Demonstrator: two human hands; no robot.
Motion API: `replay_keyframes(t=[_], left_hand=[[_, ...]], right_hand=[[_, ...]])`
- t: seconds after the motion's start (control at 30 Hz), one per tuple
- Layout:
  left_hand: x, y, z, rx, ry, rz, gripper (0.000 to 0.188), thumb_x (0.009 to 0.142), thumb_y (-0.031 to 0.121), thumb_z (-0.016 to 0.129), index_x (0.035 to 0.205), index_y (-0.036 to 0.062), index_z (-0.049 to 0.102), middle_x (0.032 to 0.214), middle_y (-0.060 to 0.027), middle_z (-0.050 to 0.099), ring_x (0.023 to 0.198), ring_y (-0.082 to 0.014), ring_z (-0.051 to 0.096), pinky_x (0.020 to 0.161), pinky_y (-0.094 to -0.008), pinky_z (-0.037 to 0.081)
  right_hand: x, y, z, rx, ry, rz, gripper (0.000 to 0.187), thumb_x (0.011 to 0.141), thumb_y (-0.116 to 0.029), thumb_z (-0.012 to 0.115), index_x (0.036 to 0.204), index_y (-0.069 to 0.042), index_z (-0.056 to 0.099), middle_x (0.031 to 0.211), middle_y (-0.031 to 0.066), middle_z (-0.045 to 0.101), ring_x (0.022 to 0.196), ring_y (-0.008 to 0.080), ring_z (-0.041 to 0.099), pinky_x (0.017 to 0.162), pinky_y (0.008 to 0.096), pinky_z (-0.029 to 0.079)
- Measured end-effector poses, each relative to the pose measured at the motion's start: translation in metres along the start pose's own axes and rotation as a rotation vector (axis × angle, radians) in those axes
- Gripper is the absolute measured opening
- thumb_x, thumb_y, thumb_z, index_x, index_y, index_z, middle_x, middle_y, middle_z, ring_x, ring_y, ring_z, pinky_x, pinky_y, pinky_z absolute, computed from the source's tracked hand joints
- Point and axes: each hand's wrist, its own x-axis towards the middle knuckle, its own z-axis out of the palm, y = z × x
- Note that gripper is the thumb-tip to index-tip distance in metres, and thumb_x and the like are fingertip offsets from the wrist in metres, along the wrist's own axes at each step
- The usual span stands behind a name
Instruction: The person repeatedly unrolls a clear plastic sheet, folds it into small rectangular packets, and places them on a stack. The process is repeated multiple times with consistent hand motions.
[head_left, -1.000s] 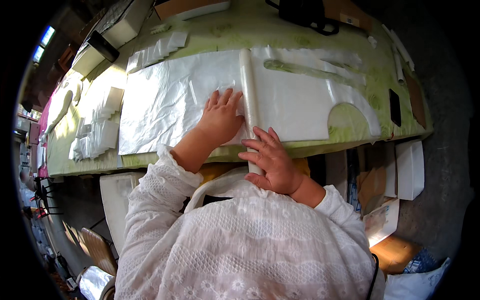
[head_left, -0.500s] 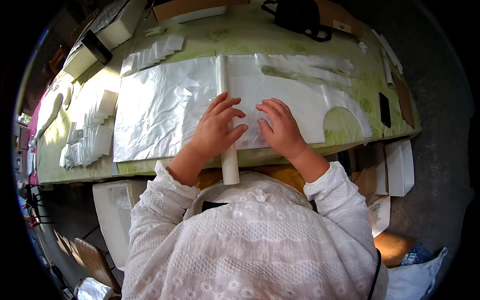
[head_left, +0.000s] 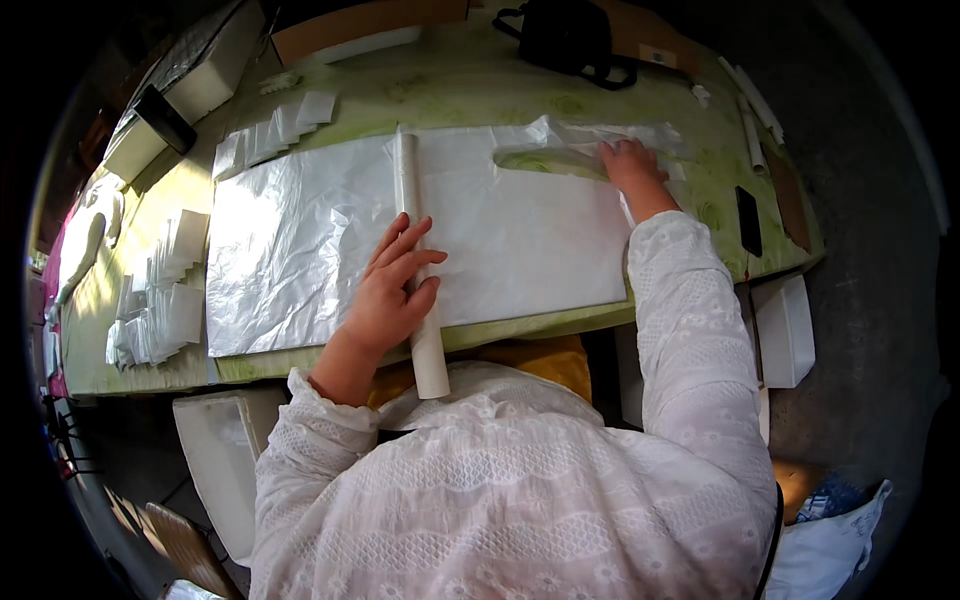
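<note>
A large, flat sheet-like plastic bag [head_left: 540, 240], white and see-through, lies across the table, with crinkled, shiny film on its left half. Across it rests a long pale tube [head_left: 430, 360], its near end overhanging the table's front edge by my body. My left hand [head_left: 385, 300] lies over the tube's middle, fingers stretched and apart, not wrapped round it. At the bag's far right, my right hand [head_left: 635, 175] reaches down onto loose handle-like strips of film [head_left: 570, 135]. Its fingers look spread on the film; their tips are partly hidden. My right sleeve covers the bag's near right corner.
Stacks of small folded clear packets [head_left: 165, 290] lie at the left, more [head_left: 280, 130] behind the bag. A black bag [head_left: 565, 40] and cardboard boxes [head_left: 370, 25] stand at the back. A phone [head_left: 748, 220] and thin white tubes [head_left: 752, 125] lie on the right.
My right hand has moved from near the tube out to the far right strips of film. The left hand has settled lower over the tube. The whole view has shifted slightly.
</note>
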Motion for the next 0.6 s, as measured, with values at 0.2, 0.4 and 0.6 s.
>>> replay_keyframes(t=[0.2, 0.4, 0.6], left_hand=[[0.002, 0.0, 0.0, -0.04, -0.009, 0.014, 0.031, 0.081, -0.001, 0.066, 0.111, 0.0059, 0.072, 0.152, -0.0164, 0.054, 0.152, -0.0403, 0.034, 0.121, -0.0472, 0.034], [-0.001, 0.002, -0.005, 0.007, -0.003, -0.017, 0.029, 0.083, 0.007, 0.068, 0.111, 0.0094, 0.073, 0.151, -0.0128, 0.055, 0.149, -0.04, 0.039, 0.118, -0.0472, 0.04], [-0.006, 0.002, -0.011, 0.046, -0.002, -0.032, 0.027, 0.087, 0.011, 0.067, 0.114, 0.0101, 0.073, 0.153, -0.011, 0.053, 0.149, -0.0371, 0.039, 0.116, -0.0447, 0.042]], right_hand=[[0.015, 0.085, 0.008, 0.066, 0.57, -0.187, 0.061, 0.095, -0.049, 0.063, 0.148, -0.022, 0.053, 0.16, 0.0185, 0.036, 0.147, 0.0441, 0.031, 0.115, 0.0678, 0.025], [-0.135, -0.068, 0.024, 0.166, 0.254, -0.978, 0.047, 0.091, -0.05, 0.07, 0.134, -0.031, 0.067, 0.167, 0.0182, 0.02, 0.153, 0.0439, 0.016, 0.122, 0.0656, 0.015], [-0.114, -0.14, 0.022, 0.048, 0.08, -0.501, 0.07, 0.096, -0.05, 0.061, 0.151, -0.008, 0.048, 0.165, 0.0031, 0.033, 0.152, 0.0314, 0.023, 0.122, 0.0672, 0.016]])
